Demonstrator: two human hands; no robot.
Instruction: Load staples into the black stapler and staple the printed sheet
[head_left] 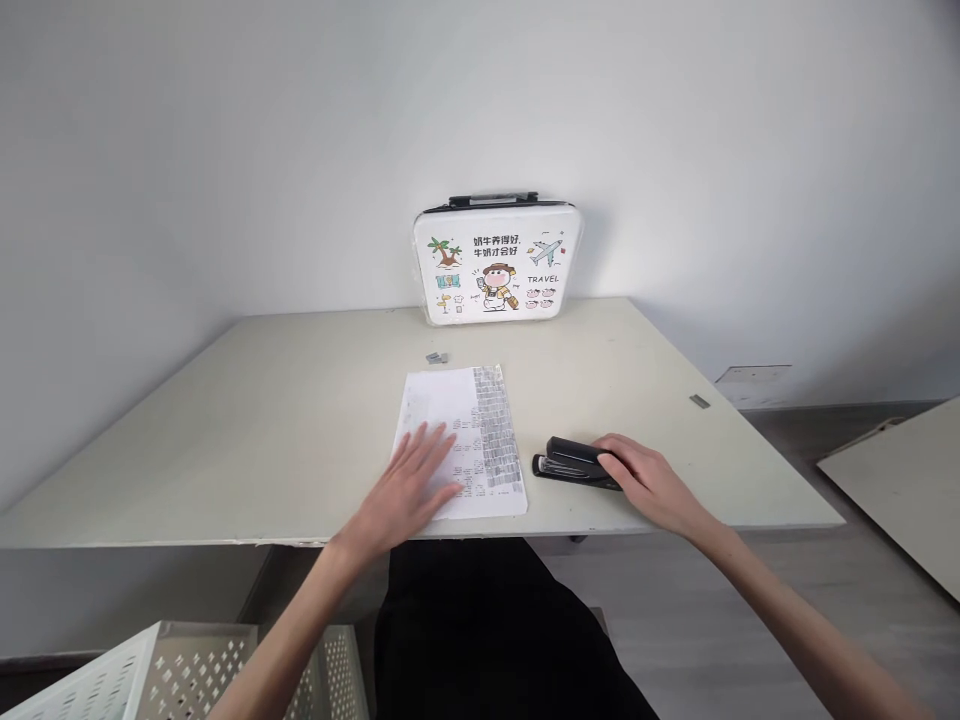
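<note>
My left hand (411,482) lies flat with spread fingers on the left part of a printed paper sheet (495,425). Dense dark print runs down the sheet's right side; whether more sheets lie beneath, I cannot tell. To the right of the paper, my right hand (651,480) is wrapped around the rear of a black stapler (574,460). The stapler rests on the table with its front end pointing left, a short gap from the paper's edge. My palm and fingers hide its back end.
A white table (300,420) stands against the wall. At its back leans a white case (499,265) with cartoon prints and a black handle. Small staple strips (436,358) lie behind the paper, another strip (699,401) near the right edge. White perforated baskets (199,665) stand below left.
</note>
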